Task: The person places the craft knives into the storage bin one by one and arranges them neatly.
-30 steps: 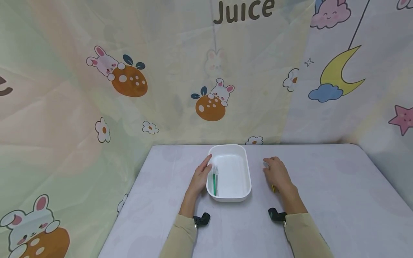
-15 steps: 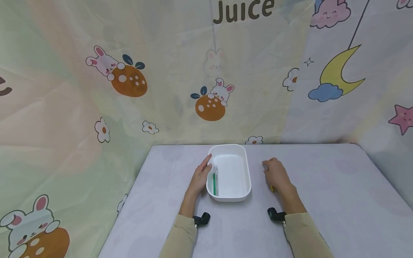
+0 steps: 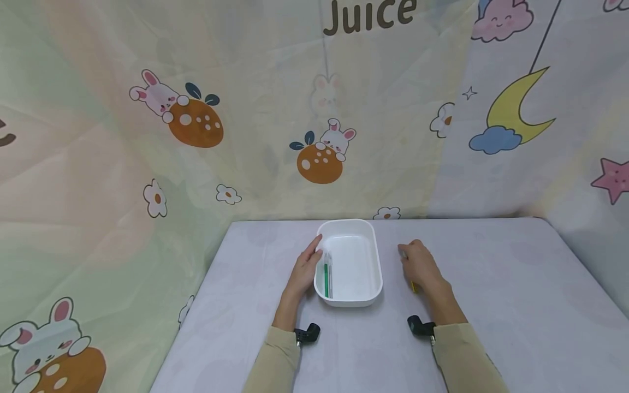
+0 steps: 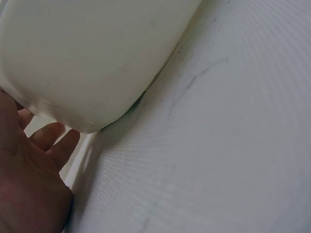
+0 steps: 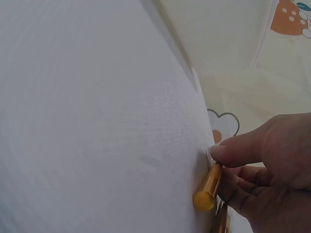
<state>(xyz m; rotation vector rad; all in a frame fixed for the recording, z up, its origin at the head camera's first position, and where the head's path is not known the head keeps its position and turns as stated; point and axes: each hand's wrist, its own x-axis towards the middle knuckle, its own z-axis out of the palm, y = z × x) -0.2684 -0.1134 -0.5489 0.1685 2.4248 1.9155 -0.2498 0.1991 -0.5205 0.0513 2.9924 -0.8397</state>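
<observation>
A white plastic tray (image 3: 354, 299) stands at the middle of the table. Inside it, along the left wall, lie a green pen (image 3: 326, 279) and a slim clear pen (image 3: 331, 278) beside it. My left hand (image 3: 303, 271) holds the tray by its left side, thumb at the rim; the left wrist view shows fingers (image 4: 64, 149) against the tray's outside. Right of the tray, my right hand (image 3: 421, 266) pinches a yellow pen (image 5: 209, 191) low over the tabletop, its yellow end toward the wrist. Beneath it, another orange-brown piece (image 5: 220, 221) is partly hidden by the hand.
A pale cloth covers the table (image 3: 516, 305). Behind it hangs a printed curtain (image 3: 265, 109) with rabbits, flowers and a moon. Each wrist wears a small black camera, such as the left one (image 3: 307, 333).
My right hand has shifted very slightly left, the yellow pen still in its fingers. The tray, its pens and my left hand have stayed in place.
</observation>
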